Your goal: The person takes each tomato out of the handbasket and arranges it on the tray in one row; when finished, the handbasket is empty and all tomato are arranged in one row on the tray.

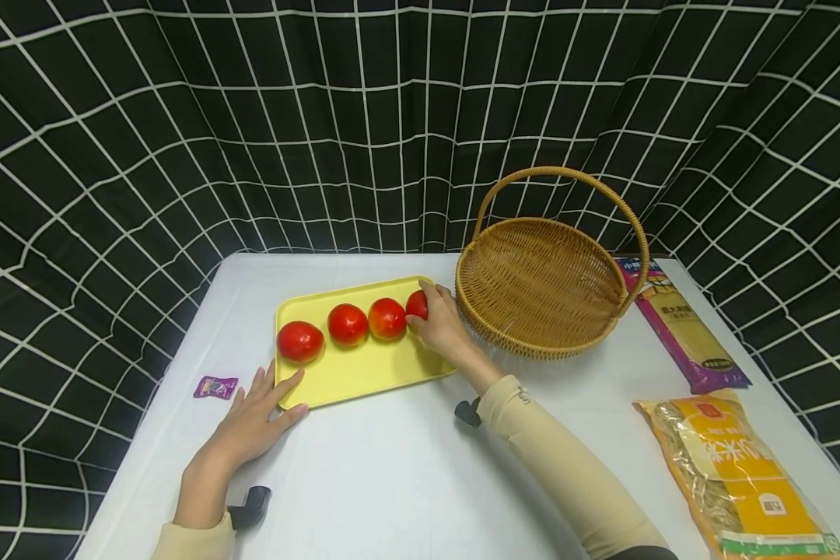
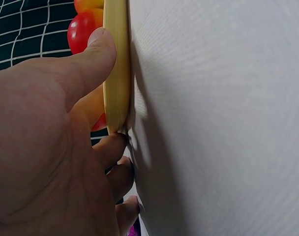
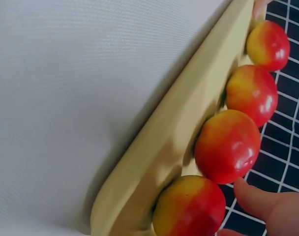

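The yellow tray [image 1: 364, 381] holds a row of shiny red-and-yellow round fruits, the leftmost fruit [image 1: 300, 342] standing a little apart. My left hand [image 1: 248, 424] is at the tray's near left corner, its thumb and index finger on either side of the rim [image 2: 117, 64]. At the right end, my right hand [image 1: 444, 323] grips the rightmost fruit [image 1: 417, 304] from above, partly hiding it. In the right wrist view, the thumb [image 3: 260, 201] comes close to the neighbouring fruit [image 3: 228, 146], and the end fruit [image 3: 189, 206] sits on the tray.
A wicker basket [image 1: 539, 288] with a tall handle stands right of the tray. Farther right lie a purple noodle pack [image 1: 686, 327] and an orange-and-clear food bag [image 1: 742, 474]. A small purple packet [image 1: 215, 387] is left of the tray. A black gridded curtain surrounds the white table.
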Demonstrator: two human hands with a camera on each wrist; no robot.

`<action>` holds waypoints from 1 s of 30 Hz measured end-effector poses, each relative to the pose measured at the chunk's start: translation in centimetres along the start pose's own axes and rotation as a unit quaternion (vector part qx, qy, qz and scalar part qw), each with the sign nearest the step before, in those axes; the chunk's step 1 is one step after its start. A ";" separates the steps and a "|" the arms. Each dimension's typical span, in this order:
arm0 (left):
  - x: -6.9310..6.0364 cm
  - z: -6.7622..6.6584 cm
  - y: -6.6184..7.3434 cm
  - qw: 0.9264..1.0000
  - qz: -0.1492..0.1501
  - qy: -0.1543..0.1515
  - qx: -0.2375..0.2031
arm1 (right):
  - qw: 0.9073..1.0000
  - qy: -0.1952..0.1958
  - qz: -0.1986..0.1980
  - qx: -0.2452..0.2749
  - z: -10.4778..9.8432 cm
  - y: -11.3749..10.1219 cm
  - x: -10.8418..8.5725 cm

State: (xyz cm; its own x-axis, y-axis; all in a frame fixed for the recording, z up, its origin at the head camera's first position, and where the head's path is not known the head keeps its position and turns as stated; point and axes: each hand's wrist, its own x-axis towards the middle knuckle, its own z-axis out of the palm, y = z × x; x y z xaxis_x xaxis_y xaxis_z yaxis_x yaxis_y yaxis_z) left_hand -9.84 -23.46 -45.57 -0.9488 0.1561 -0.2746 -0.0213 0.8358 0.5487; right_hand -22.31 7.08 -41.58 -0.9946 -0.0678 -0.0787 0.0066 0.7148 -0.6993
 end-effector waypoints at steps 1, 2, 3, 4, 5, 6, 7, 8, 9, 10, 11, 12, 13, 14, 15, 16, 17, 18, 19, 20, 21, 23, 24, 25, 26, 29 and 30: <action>0.0 0.0 0.0 1.000 0.000 0.000 0.000 | 1.000 0.000 0.001 0.002 -0.1 -0.1 0.0; 0.0 0.0 0.0 1.000 -0.001 -0.001 0.000 | 1.000 0.000 0.003 0.004 -0.2 -0.2 -0.1; 0.0 0.0 0.0 1.000 -0.002 -0.001 0.001 | 1.000 0.000 0.002 0.004 -0.2 -0.3 -0.1; 0.0 0.0 -0.1 1.000 -0.002 -0.002 0.001 | 1.000 0.001 0.001 0.005 -0.3 -0.3 -0.1; 0.0 0.0 -0.1 1.000 -0.003 -0.002 0.002 | 1.000 0.002 -0.001 0.006 -0.4 -0.4 -0.1; 0.1 0.1 -0.1 1.000 -0.003 -0.002 0.003 | 1.000 0.003 -0.003 0.006 -0.5 -0.5 -0.1; 0.1 0.1 -0.1 1.000 -0.002 -0.001 0.004 | 1.000 0.004 -0.006 0.007 -0.5 -0.6 -0.1; 0.1 0.1 -0.1 1.000 -0.002 0.000 0.005 | 1.000 0.005 -0.009 0.006 -0.6 -0.7 -0.1; 0.0 0.1 -0.1 1.000 -0.002 0.001 0.006 | 1.000 0.007 -0.013 0.006 -0.7 -0.8 -0.1; 0.0 0.0 -0.1 1.000 -0.002 0.001 0.006 | 1.000 0.010 -0.017 0.007 -0.8 -0.8 0.0; 0.0 0.0 0.0 1.000 -0.002 0.001 0.006 | 1.000 0.012 -0.021 0.006 -0.9 -0.9 0.0; -0.1 -0.1 0.0 1.000 -0.002 0.001 0.007 | 1.000 0.013 -0.024 0.007 -1.0 -1.0 0.0; -0.1 -0.2 0.1 1.000 -0.003 0.001 0.006 | 0.999 0.016 -0.028 0.009 -1.1 -1.1 0.0; -0.2 -0.3 0.2 1.000 -0.004 0.001 0.006 | 0.999 0.019 -0.030 0.009 -1.3 -1.2 0.0; -0.3 -0.4 0.4 1.000 -0.006 0.001 0.006 | 0.999 0.022 -0.034 0.010 -1.4 -1.3 0.1; -0.4 -0.5 0.5 1.000 -0.006 0.002 0.008 | 0.999 0.025 -0.037 0.011 -1.5 -1.4 0.0; -0.5 -0.6 0.6 1.000 -0.008 0.002 0.008 | 0.999 0.027 -0.040 0.012 -1.7 -1.5 0.0; -0.5 -0.8 0.8 1.000 -0.010 0.001 0.009 | 0.999 0.029 -0.044 0.014 -1.8 -1.5 0.0; -0.6 -0.9 1.0 1.000 -0.011 0.001 0.010 | 0.998 0.030 -0.048 0.016 -2.0 -1.6 0.0; -0.7 -1.1 1.2 1.000 -0.012 0.000 0.011 | 0.998 0.031 -0.051 0.016 -2.1 -1.6 0.0; -0.8 -1.3 1.4 1.000 -0.012 -0.001 0.013 | 0.998 0.031 -0.056 0.017 -2.2 -1.6 0.0; -1.0 -1.7 1.7 1.000 -0.012 -0.007 0.019 | 0.997 0.031 -0.064 0.021 -2.4 -1.7 -0.1; -1.1 -2.0 1.9 1.000 -0.014 -0.009 0.023 | 0.997 0.031 -0.067 0.024 -2.5 -1.8 -0.1; -1.1 -2.2 2.1 0.999 -0.015 -0.010 0.028 | 0.997 0.031 -0.070 0.027 -2.6 -1.8 -0.2; -1.2 -2.4 2.3 0.999 -0.014 -0.010 0.032 | 0.996 0.032 -0.072 0.029 -2.7 -1.9 -0.2; -1.2 -2.7 3.0 0.999 0.002 0.009 0.039 | 0.995 0.037 -0.084 0.040 -3.0 -2.2 -0.4; -1.1 -2.8 3.3 0.999 0.013 0.023 0.039 | 0.994 0.039 -0.088 0.044 -3.1 -2.3 -0.4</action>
State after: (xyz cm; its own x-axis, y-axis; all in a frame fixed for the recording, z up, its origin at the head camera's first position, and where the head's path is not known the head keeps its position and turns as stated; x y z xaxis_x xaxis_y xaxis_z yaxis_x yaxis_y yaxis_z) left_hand -9.75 -22.37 -41.27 -0.9622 0.1556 -0.2237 0.0267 0.8708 0.4909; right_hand -22.22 7.64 -37.70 -0.9862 -0.1292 0.1038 -0.1626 0.6334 -0.7565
